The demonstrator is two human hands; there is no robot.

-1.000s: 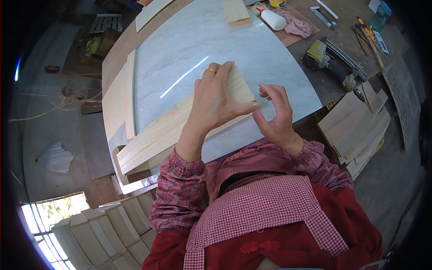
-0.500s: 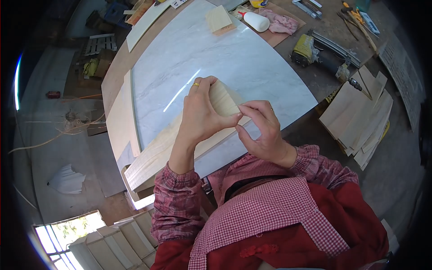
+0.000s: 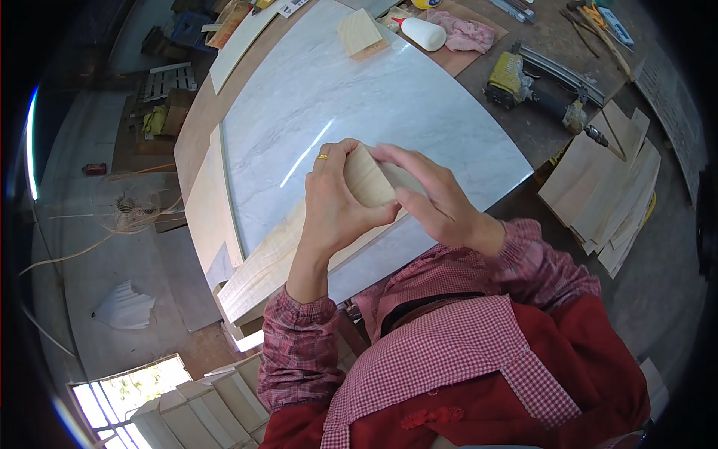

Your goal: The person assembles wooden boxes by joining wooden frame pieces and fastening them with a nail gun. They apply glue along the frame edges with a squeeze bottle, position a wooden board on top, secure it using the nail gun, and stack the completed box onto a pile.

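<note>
A long pale wooden piece (image 3: pixel 263 268) runs from the lower left of the marble-patterned board (image 3: pixel 404 97) up to its end between my hands. My left hand (image 3: pixel 331 202) is wrapped over that piece near its end, fingers on the far edge and thumb on the near edge. At the end face, my right hand (image 3: pixel 441 196) has its fingers and thumb at the corners, slightly blurred; the exact contact there is hard to tell. Another flat wooden strip (image 3: pixel 219 202) lies on the board's left side.
A small wood block (image 3: pixel 360 34), a white glue bottle (image 3: pixel 423 34) and a pink cloth (image 3: pixel 467 34) are at the far side. A yellow nail gun (image 3: pixel 508 80) lies at the right, above stacked thin wood sheets (image 3: pixel 598 183). Pliers (image 3: pixel 592 15) lie at the top right.
My right hand has come in from beside the piece to its end, with its fingers reaching toward the far corner. The piece's end, with my left hand on it, has shifted nearer to me.
</note>
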